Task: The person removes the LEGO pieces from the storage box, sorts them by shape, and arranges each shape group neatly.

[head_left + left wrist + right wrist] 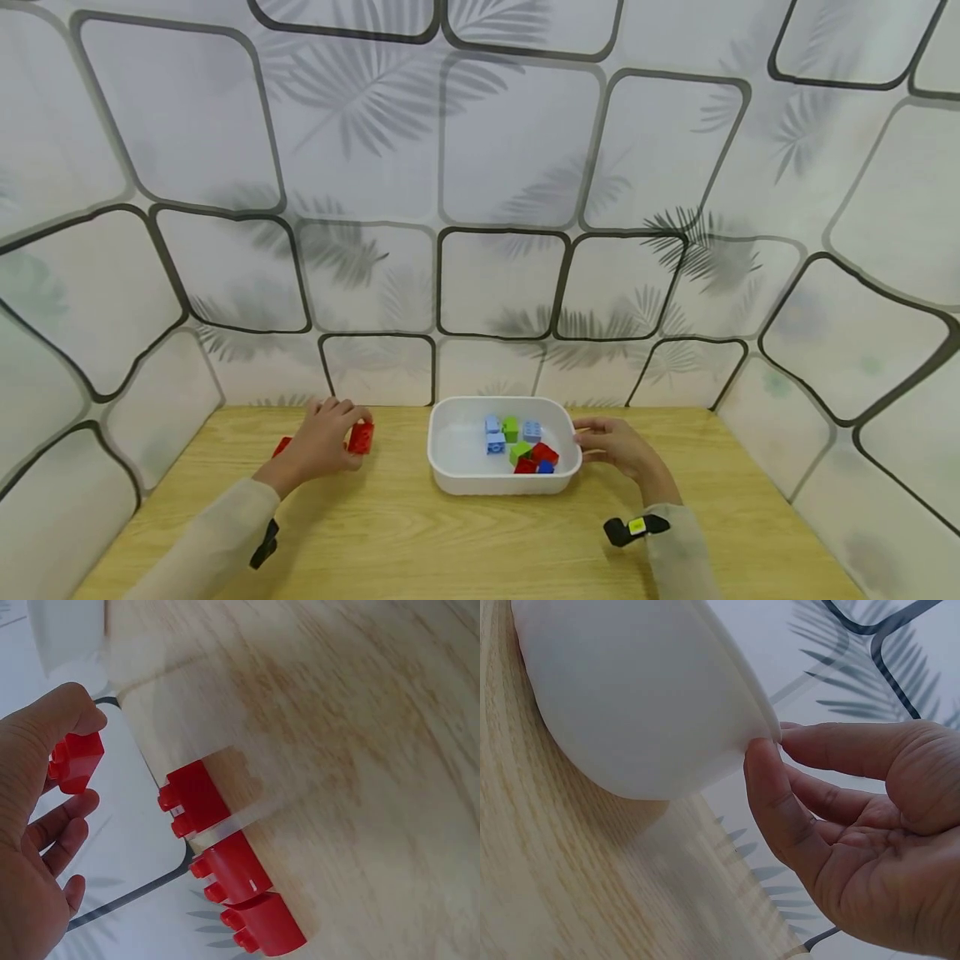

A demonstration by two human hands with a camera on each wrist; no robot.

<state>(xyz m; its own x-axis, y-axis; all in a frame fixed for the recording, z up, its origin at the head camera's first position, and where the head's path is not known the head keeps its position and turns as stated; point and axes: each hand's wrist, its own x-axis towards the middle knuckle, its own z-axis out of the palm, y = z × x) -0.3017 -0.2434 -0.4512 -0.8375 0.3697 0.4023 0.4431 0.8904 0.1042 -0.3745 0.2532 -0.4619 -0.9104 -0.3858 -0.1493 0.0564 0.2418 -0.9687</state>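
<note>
My left hand (pixel 327 435) pinches a red toy brick (pixel 361 437) between thumb and fingers at the left of the table. In the left wrist view that red brick (pixel 79 761) hangs in the grip, its studs facing the palm. Close by, a row of red bricks (pixel 247 864) lies on the wood; the head view has most of it behind the hand. My right hand (pixel 617 448) pinches the right end of a white plastic tub (pixel 465 483). The right wrist view shows thumb and forefinger (pixel 840 750) at the tub's rim.
Inside the tub lie several bricks: light blue ones (pixel 495 443), green ones (pixel 511 429), red ones (pixel 544 452) and a dark blue one (pixel 546 467). A patterned wall (pixel 495 283) rises behind the wooden table (pixel 390 533). More patterned panels close in both sides.
</note>
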